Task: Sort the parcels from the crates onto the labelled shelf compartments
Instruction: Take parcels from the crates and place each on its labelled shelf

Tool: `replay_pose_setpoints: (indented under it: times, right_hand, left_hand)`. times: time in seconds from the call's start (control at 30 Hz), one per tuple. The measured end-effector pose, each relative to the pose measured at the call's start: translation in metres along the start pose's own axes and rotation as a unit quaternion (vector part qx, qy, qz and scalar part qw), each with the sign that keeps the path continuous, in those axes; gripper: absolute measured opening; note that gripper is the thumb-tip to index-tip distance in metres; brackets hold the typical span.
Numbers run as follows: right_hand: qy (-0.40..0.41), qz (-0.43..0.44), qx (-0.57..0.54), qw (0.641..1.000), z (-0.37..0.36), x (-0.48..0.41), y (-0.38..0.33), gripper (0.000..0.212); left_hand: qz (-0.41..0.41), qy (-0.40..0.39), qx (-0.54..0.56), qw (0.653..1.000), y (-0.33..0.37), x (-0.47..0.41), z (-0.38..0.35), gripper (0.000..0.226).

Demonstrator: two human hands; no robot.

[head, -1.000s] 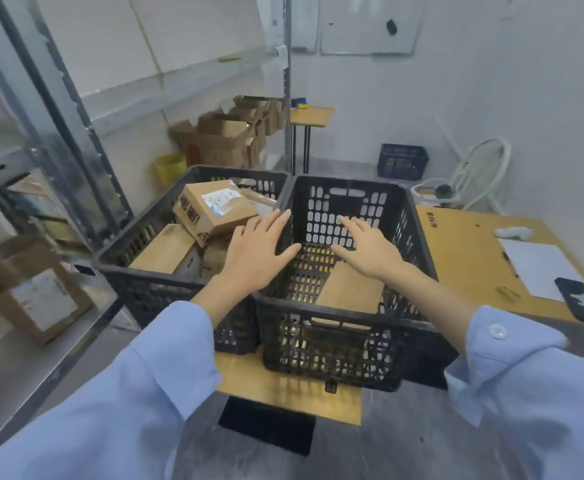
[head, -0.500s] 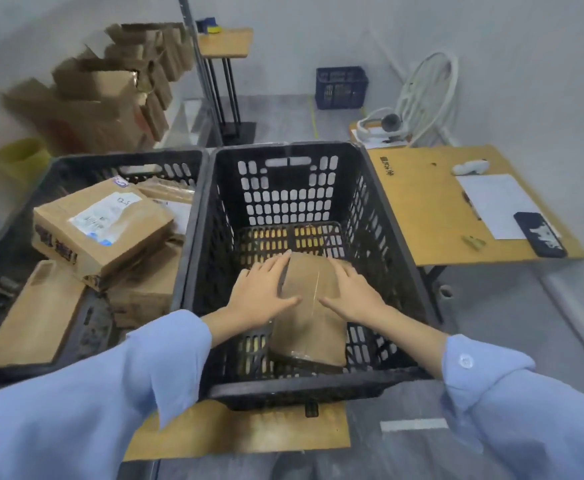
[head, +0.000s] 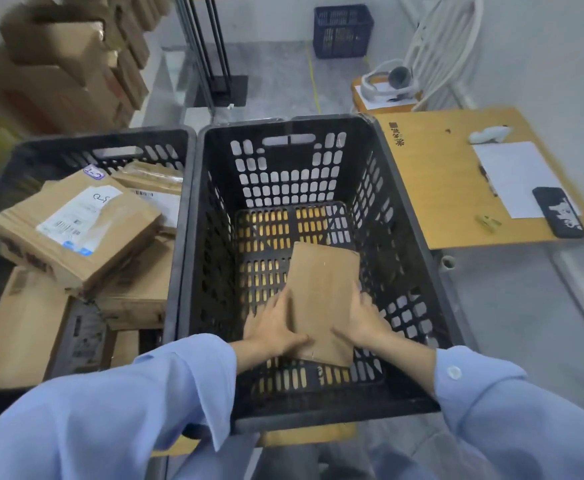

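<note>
With the left hand (head: 272, 328) and right hand (head: 364, 320) clasping opposite long edges of the flat brown parcel (head: 322, 296) low inside the right-hand black crate (head: 285, 157), lift level, straight up, clearing the wall nearest the wrists.

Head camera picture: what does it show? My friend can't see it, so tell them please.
A person's left hand and right hand hold a flat brown parcel by its sides inside a black crate. Another crate on the left is piled with cardboard parcels, and a wooden desk stands on the right.
</note>
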State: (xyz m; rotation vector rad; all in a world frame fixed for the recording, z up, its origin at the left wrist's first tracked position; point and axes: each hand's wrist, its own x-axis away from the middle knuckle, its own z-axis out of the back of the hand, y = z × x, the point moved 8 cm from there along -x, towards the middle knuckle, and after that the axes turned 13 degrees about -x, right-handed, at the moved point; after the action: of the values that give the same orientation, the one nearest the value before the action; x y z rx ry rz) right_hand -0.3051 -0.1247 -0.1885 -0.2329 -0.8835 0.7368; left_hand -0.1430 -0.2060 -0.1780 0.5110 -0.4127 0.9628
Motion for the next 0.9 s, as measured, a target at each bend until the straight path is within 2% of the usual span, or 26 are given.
replay_pose_setpoints:
  times: [0.23,0.43,0.6,0.9]
  right_hand:
    - [-0.038,-0.018,-0.027,0.999,-0.010,-0.004,0.001,0.110]
    - [-0.023,0.004,-0.074,0.997,-0.005,-0.005,-0.006,0.110]
    - [0.048,0.073,-0.120,0.989,0.016,-0.002,-0.025,0.107]
    - [0.141,0.218,-0.230,0.938,0.063,0.022,-0.068,0.101]
  left_hand:
    - [0.020,-0.044,0.041,0.998,-0.003,-0.005,-0.009,0.114]
    - [0.038,-0.036,0.133,0.990,-0.004,-0.009,-0.011,0.116]
    - [0.035,0.036,0.227,0.973,-0.002,-0.009,0.008,0.112]
    - [-0.015,0.183,0.274,0.944,-0.007,0.006,0.081,0.112]
